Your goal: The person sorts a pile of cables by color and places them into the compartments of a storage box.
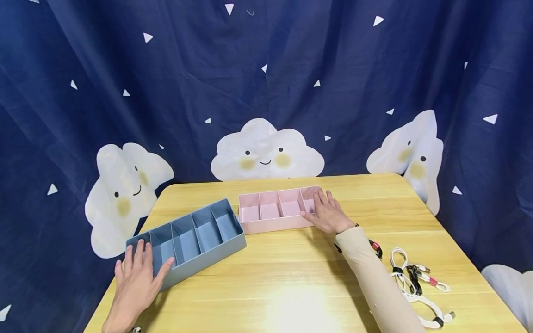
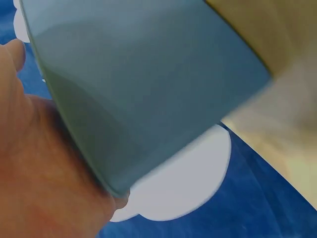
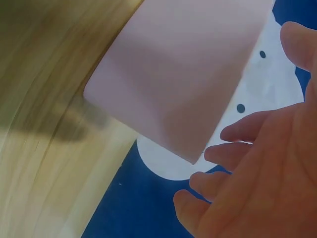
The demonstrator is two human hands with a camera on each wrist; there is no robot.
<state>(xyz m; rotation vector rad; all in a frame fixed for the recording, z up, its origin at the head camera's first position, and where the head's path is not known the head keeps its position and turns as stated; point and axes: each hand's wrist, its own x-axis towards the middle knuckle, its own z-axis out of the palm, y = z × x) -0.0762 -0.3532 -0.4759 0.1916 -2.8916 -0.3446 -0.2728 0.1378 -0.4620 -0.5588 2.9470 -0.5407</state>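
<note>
A blue divided storage box (image 1: 204, 262) with several compartments in a row stands at an angle on the left of the table. My left hand (image 1: 136, 283) lies over its left end, fingers spread and thumb across the front rim. In the left wrist view the blue box's end wall (image 2: 148, 89) fills much of the picture beside the palm. Farther back sits a smaller pink divided box (image 1: 270, 225). My right hand (image 1: 330, 216) reaches over its right end with fingers extended. The right wrist view shows those fingertips (image 3: 218, 153) close by the pink box's corner (image 3: 173, 119).
On the right side of the wooden table (image 1: 250, 286) lie several bundled cables: a white one (image 1: 430, 305) with a black tie, a black one (image 1: 413, 280), and a black-and-red one (image 1: 376, 248) partly behind the right sleeve. A dark blue curtain (image 1: 187, 83) hangs behind the table.
</note>
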